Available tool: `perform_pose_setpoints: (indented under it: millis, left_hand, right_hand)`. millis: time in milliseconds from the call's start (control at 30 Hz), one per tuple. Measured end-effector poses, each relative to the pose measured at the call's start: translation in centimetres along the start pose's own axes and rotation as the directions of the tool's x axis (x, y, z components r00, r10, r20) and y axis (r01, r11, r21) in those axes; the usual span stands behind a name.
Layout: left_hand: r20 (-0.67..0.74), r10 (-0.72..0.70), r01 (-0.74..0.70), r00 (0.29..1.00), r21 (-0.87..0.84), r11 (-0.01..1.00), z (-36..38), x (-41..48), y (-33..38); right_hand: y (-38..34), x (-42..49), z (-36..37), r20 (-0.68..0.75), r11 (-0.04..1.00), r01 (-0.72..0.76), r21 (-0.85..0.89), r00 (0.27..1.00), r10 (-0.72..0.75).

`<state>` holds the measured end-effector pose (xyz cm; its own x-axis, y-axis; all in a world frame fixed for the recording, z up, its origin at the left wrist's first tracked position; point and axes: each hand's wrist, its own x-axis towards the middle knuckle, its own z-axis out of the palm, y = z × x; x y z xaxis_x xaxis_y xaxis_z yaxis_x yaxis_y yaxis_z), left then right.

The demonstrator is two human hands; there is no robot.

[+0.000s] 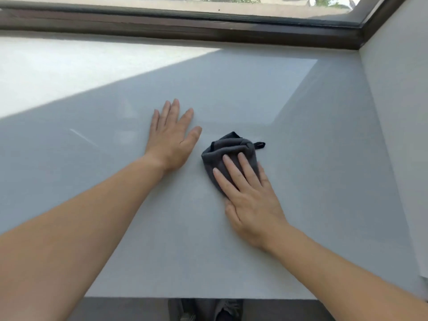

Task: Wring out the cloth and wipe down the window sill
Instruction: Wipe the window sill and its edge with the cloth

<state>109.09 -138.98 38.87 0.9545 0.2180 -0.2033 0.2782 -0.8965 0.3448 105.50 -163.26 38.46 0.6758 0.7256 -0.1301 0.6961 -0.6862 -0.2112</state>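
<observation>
A dark grey cloth (228,149), bunched up with a small black loop at its right corner, lies on the wide pale grey window sill (312,158). My right hand (247,195) presses flat on the cloth's near part, fingers stretched over it and pointing up-left. My left hand (171,137) rests palm down on the bare sill just left of the cloth, fingers spread, holding nothing. A small gap separates its thumb from the cloth.
A dark brown window frame (185,28) runs along the sill's far edge. A pale side wall (398,112) closes the right end. Sunlight falls on the far left of the sill. The sill's front edge (199,297) is near me, with the floor below.
</observation>
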Motion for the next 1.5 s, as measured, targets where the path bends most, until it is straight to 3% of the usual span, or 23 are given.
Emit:
perform_pose_setpoints:
  millis: [67, 133, 200, 267, 367, 467, 500, 567, 633, 667, 733, 800, 900, 967, 1033, 1100, 1233, 1333, 1400, 1500]
  left_hand:
    - [-0.054, 0.035, -0.037, 0.998, -0.038, 0.999, -0.6, -1.5, -0.4]
    - [-0.133, 0.005, -0.010, 0.991, -0.038, 0.999, -0.6, -4.6, -0.6]
    - [-0.143, -0.057, 0.049, 0.988, -0.063, 0.997, 0.1, -8.6, -0.4]
    - [-0.097, -0.078, 0.072, 0.992, -0.064, 0.995, 1.0, -12.2, -0.3]
    - [-0.010, -0.062, 0.062, 0.998, -0.034, 0.998, 2.1, -14.6, -0.8]
    - [-0.009, -0.066, 0.066, 0.998, 0.009, 0.998, 2.6, -14.5, -1.2]
    - [-0.008, -0.063, 0.063, 0.998, 0.036, 0.997, 2.7, -14.5, -1.2]
    - [0.003, -0.051, 0.050, 0.999, 0.083, 0.995, 2.8, -14.5, -1.3]
    - [0.011, -0.045, 0.044, 0.999, 0.091, 0.995, 2.9, -14.6, -1.4]
    - [0.014, -0.043, 0.042, 0.999, 0.086, 0.995, 2.9, -14.6, -1.5]
    - [0.018, -0.039, 0.037, 0.999, 0.082, 0.996, 2.9, -14.7, -1.5]
    - [0.021, -0.037, 0.035, 0.999, 0.092, 0.995, 3.0, -14.7, -1.4]
    - [0.021, -0.037, 0.035, 0.999, 0.081, 0.996, 2.8, -14.7, -1.4]
    - [0.027, -0.035, 0.033, 0.999, 0.073, 0.997, 2.6, -14.8, -1.5]
    - [0.037, -0.033, 0.030, 0.999, 0.069, 0.997, 2.6, -14.7, -1.5]
    - [0.041, -0.036, 0.032, 0.998, 0.081, 0.996, 2.7, -14.7, -1.5]
    - [0.051, -0.033, 0.028, 0.998, 0.093, 0.995, 2.8, -14.7, -1.5]
    - [0.046, -0.037, 0.033, 0.998, 0.092, 0.995, 2.7, -14.7, -1.6]
    - [0.035, -0.042, 0.038, 0.999, 0.097, 0.995, 2.8, -14.5, -1.6]
    - [0.036, -0.047, 0.044, 0.998, 0.096, 0.994, 3.0, -14.6, -1.4]
  right_hand:
    - [1.4, -0.5, -0.4, 0.031, 0.999, 0.051, 0.004, 0.998, -0.051]
    - [3.4, 0.8, -0.9, -0.012, 0.995, -0.095, 0.021, 0.995, 0.095]
    - [3.9, 2.1, -1.1, -0.049, 0.948, -0.313, 0.061, 0.948, 0.316]
    - [1.5, 1.6, -0.5, -0.095, 0.922, -0.383, 0.054, 0.917, 0.386]
    - [-3.6, -3.0, 1.0, -0.068, 0.988, -0.155, 0.021, 0.985, 0.156]
    - [-3.6, -6.6, 1.3, 0.019, 0.998, 0.057, -0.004, 0.998, -0.057]
    - [-2.4, -6.4, 1.1, 0.016, 0.999, 0.048, -0.018, 0.999, -0.048]
    - [0.0, -5.1, 0.5, -0.014, 0.988, -0.151, -0.010, 0.988, 0.151]
    - [0.3, -4.0, 0.3, -0.040, 0.921, -0.385, 0.063, 0.921, 0.388]
    - [-0.8, -4.1, 0.5, -0.060, 0.897, -0.435, 0.075, 0.896, 0.439]
    - [-4.5, -6.2, 1.5, -0.089, 0.928, -0.370, 0.049, 0.923, 0.373]
    - [-8.2, -9.9, 2.6, -0.054, 0.986, -0.165, 0.006, 0.985, 0.165]
    - [-7.9, -12.6, 2.7, -0.001, 0.998, 0.056, -0.024, 0.998, -0.056]
    - [-4.9, -12.2, 2.5, -0.029, 0.999, -0.009, -0.043, 1.000, 0.008]
    - [-2.2, -11.6, 1.7, -0.063, 0.967, -0.254, 0.024, 0.965, 0.255]
    - [-2.1, -11.8, 1.7, -0.071, 0.922, -0.381, 0.065, 0.920, 0.385]
    - [-4.8, -14.0, 2.2, -0.053, 0.970, -0.237, 0.060, 0.969, 0.240]
    - [-4.4, -13.1, 0.7, -0.096, 0.956, -0.252, 0.147, 0.959, 0.268]
    - [-4.0, -10.8, -0.1, -0.132, 0.947, -0.296, 0.125, 0.941, 0.312]
    - [-4.3, -8.1, 0.5, -0.069, 0.925, -0.378, 0.042, 0.922, 0.380]
